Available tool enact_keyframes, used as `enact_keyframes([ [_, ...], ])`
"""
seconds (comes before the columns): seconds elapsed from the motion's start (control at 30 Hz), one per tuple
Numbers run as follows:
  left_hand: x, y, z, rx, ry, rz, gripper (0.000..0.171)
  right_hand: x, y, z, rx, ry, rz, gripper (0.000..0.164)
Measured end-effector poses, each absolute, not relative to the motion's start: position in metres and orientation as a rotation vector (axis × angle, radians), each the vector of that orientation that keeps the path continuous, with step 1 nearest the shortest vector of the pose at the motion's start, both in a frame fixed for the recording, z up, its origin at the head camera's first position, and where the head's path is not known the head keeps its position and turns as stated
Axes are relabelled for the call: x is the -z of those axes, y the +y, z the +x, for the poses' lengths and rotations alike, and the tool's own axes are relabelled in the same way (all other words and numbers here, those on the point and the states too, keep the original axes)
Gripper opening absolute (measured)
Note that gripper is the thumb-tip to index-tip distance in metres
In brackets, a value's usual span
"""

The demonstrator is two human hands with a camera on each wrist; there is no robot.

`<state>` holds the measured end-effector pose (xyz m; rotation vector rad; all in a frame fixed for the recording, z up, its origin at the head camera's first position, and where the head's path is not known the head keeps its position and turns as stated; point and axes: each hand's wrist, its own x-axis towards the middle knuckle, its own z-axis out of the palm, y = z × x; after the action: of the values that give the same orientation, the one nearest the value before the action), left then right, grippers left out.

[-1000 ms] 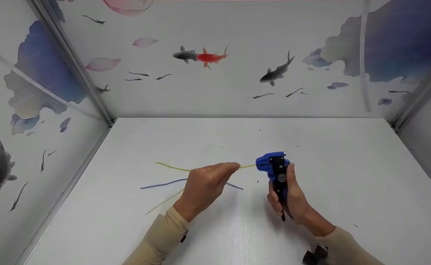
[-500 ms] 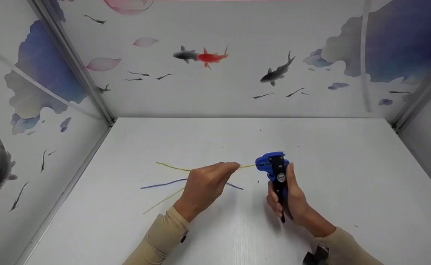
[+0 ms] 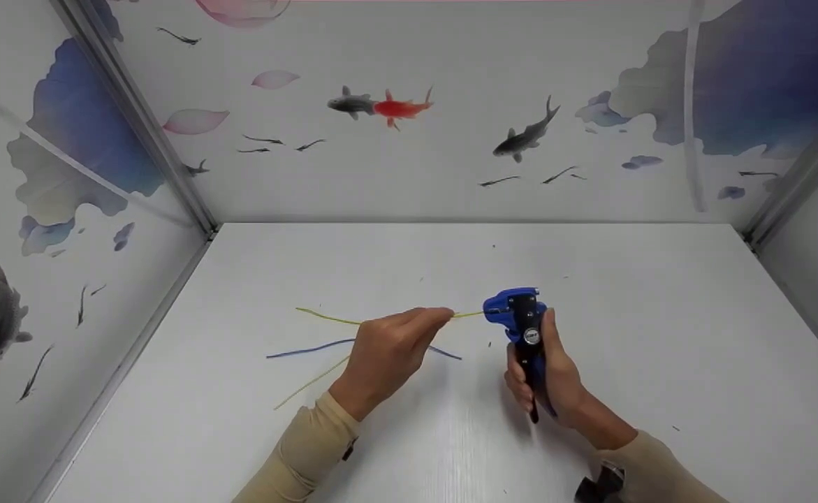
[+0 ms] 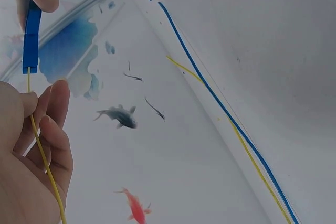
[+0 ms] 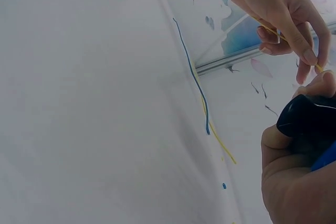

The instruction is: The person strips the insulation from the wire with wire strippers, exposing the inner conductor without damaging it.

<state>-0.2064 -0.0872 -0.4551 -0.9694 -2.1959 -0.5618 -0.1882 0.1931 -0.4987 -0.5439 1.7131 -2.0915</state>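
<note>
My left hand (image 3: 388, 356) pinches a thin yellow wire (image 3: 469, 314) between thumb and fingertips. The wire's short front end goes into the nose of a blue-and-black wire stripper (image 3: 524, 314); its tail (image 4: 56, 195) runs back along the palm and hangs out behind the hand. My right hand (image 3: 564, 381) grips the stripper upright by its handles, thumb along the near side. In the left wrist view the wire enters the tool's blue head (image 4: 30, 51) straight on. A blue wire (image 3: 311, 348) and a second yellow wire (image 3: 328, 316) lie on the table, partly hidden by the left hand.
The white table (image 3: 409, 258) carries several tiny scraps, including a blue bit (image 5: 224, 185) near the wires' ends. Panels printed with fish and petals stand at the back (image 3: 436, 181) and sides. A dark device (image 3: 601, 482) is strapped to the right wrist.
The wire stripper has shifted very slightly left, toward the left hand. The held wire's tail has swayed a little. Both grips look the same.
</note>
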Motion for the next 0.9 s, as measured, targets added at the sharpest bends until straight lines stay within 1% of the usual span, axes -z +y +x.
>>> enact_keyframes([
  [0.5, 0.4536, -0.0887, -0.2075, 0.557, -2.197, -0.945, 0.020, 0.4983, 0.1929, -0.1873, 2.087, 1.702, -0.528, 0.085],
  [0.9, 0.4527, -0.0930, -0.2106, 0.552, -2.192, -0.924, 0.019, 0.4979, 0.1920, -0.1887, 2.109, 1.687, -0.554, 0.087],
])
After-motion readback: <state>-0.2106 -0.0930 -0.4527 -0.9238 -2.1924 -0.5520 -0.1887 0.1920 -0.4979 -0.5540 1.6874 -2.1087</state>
